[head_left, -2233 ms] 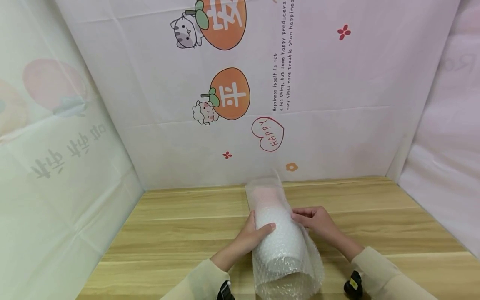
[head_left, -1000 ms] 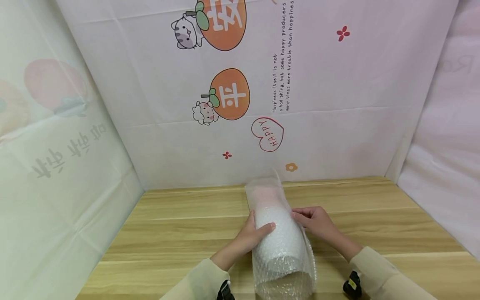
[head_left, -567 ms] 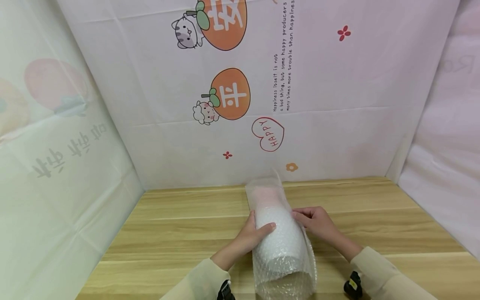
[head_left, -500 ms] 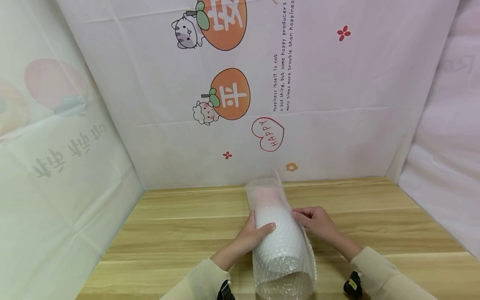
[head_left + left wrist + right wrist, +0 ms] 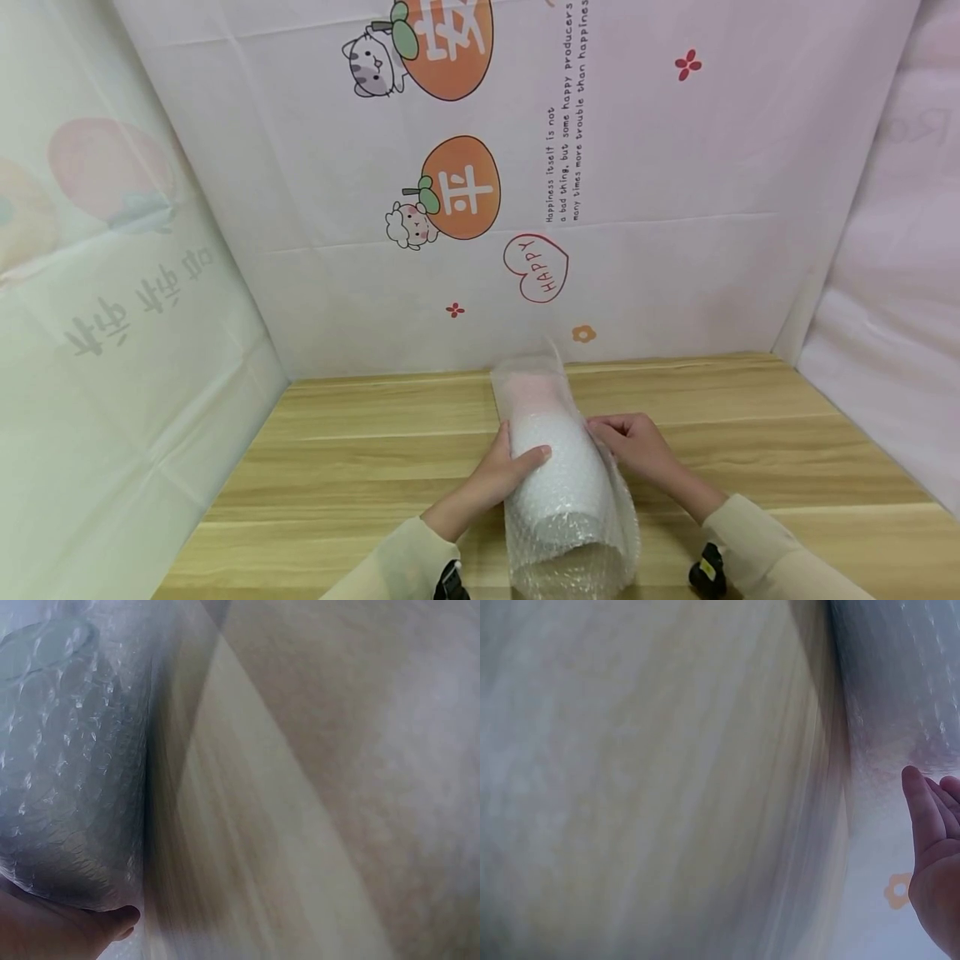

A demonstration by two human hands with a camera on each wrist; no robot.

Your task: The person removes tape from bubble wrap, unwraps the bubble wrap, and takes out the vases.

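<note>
A white object shaped like a wide bottle with a pinkish far end lies on the table, rolled in clear bubble wrap [image 5: 566,479]. Its far end points to the back wall, and the wrap's loose near end gapes toward me. My left hand [image 5: 501,473] grips the bundle's left side, thumb across the top and fingers hidden beneath; in the left wrist view the left hand [image 5: 67,926] shows at the lower corner under the wrap. On the other side my right hand [image 5: 637,446] pinches the wrap's edge between thumb and fingers. The right wrist view shows the right hand [image 5: 934,855] against the wrap.
The wood-grain table [image 5: 375,467] reaches back to a white printed cloth [image 5: 675,208]. More cloth hangs at both sides, close to the table's left and right edges. Dark wrist straps [image 5: 707,571] sit below the pale sleeves.
My right hand has shifted very slightly to the right. The loose near-right flap of bubble wrap drew inward earlier and now bulges a little outward again. The left hand stays in place.
</note>
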